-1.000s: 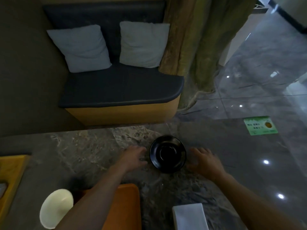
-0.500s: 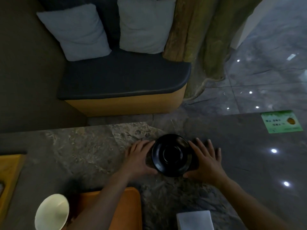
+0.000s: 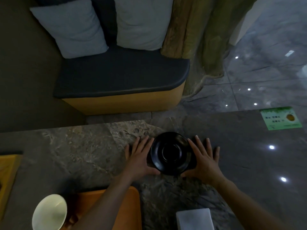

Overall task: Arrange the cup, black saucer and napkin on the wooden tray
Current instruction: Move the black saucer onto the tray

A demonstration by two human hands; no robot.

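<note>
Right now the black saucer (image 3: pixel 171 153) sits flat on the marble surface (image 3: pixel 83 151), and everything else is placed from it. Pressed against its left rim is the left hand (image 3: pixel 141 156), fingers spread flat and apart, thumb curling toward the saucer's near edge. Against its right rim is the right hand (image 3: pixel 203 159), also splayed wide with the palm down. Neither hand is closed around the saucer; whether it is lifted off the surface at all cannot be told. Nearer than the saucer and to its left lies the wooden tray (image 3: pixel 126 208), partly covered by the left forearm, with the pale cup (image 3: pixel 49 212) at the tray's left side. Nearer than the saucer and slightly to its right lies the white napkin (image 3: pixel 194 219), off the tray. Beyond the saucer, past the surface's far edge, stands a bench (image 3: pixel 123 80) with two cushions (image 3: pixel 73 27).
</note>
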